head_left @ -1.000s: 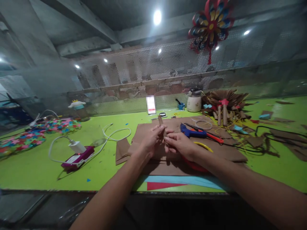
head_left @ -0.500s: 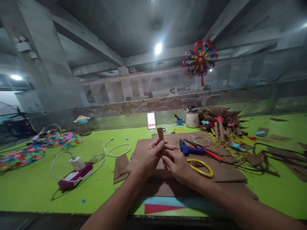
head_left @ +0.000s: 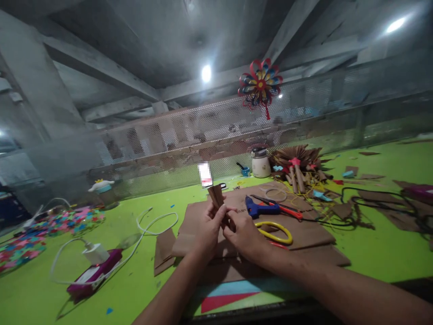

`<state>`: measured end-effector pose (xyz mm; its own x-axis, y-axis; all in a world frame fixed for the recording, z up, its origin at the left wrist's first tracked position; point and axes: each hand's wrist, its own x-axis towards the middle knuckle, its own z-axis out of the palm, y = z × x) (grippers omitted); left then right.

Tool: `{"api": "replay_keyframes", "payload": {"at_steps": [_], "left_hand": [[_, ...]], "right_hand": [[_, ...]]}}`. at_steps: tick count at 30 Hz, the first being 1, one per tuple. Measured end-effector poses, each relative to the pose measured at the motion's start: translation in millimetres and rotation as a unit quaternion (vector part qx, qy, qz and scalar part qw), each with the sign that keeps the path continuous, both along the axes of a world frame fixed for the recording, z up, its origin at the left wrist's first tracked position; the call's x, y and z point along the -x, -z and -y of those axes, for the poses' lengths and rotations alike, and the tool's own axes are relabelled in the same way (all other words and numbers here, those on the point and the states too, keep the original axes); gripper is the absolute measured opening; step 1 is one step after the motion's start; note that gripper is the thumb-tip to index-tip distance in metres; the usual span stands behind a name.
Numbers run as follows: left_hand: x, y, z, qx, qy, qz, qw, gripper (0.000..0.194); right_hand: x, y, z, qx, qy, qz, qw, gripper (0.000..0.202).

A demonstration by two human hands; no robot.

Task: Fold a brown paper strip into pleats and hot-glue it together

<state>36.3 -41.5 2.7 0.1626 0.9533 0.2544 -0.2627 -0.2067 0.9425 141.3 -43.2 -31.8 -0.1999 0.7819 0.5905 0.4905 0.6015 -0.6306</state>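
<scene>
A narrow strip of pleated brown paper [head_left: 215, 195] stands up between my two hands, its upper end slightly fanned. My left hand [head_left: 212, 223] is closed round it, thumb pressed on the front. My right hand [head_left: 239, 230] pinches at its lower end, where the fingers hide the paper. Both hands are above a stack of brown paper sheets [head_left: 304, 239]. Just right of my right hand lie a blue glue gun [head_left: 260, 207] and scissors with a yellow handle [head_left: 275, 231]. An orange-handled tool [head_left: 290, 213] rests beside the glue gun.
A purple power strip [head_left: 96, 275] with a white charger and cable lies left. Colourful paper stars [head_left: 74, 221] are behind it. A phone [head_left: 204, 175], a cream jar [head_left: 260, 163] and folded brown paper fans [head_left: 297, 158] stand along the back. Black cable [head_left: 345, 198] crosses the right side.
The view has turned rightward and tilted. The pleated paper's top now leans left and shows wider, spread folds; both hands still grip it.
</scene>
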Motion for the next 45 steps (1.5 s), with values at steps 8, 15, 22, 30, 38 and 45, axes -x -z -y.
{"api": "replay_keyframes", "payload": {"at_steps": [8,15,22,30,38,45], "left_hand": [[10.7,6.6,-15.5,0.044,0.026,-0.02,0.998,0.035],[6.8,2.7,-5.5,0.074,0.145,-0.029,0.986,0.029],[4.4,3.6,-0.6,0.094,0.176,-0.053,0.978,0.027],[8.0,3.1,2.1,0.097,0.156,-0.088,0.979,0.03],[6.4,6.2,1.5,0.047,0.153,-0.14,0.977,0.033],[7.1,11.4,-1.0,-0.01,0.137,-0.21,0.968,0.034]], "right_hand": [[-16.7,-14.3,-7.1,0.0,0.027,-0.014,1.0,0.03],[-33.8,-23.9,-35.6,0.055,0.001,-0.171,0.984,0.043],[-39.5,-28.9,-33.1,0.106,-0.106,-0.175,0.973,0.04],[-44.2,-36.3,-31.9,0.179,-0.171,-0.232,0.941,0.035],[-43.8,-35.6,-31.1,0.181,-0.157,-0.258,0.936,0.027],[-42.8,-37.9,-29.2,0.216,-0.132,-0.289,0.923,0.016]]}}
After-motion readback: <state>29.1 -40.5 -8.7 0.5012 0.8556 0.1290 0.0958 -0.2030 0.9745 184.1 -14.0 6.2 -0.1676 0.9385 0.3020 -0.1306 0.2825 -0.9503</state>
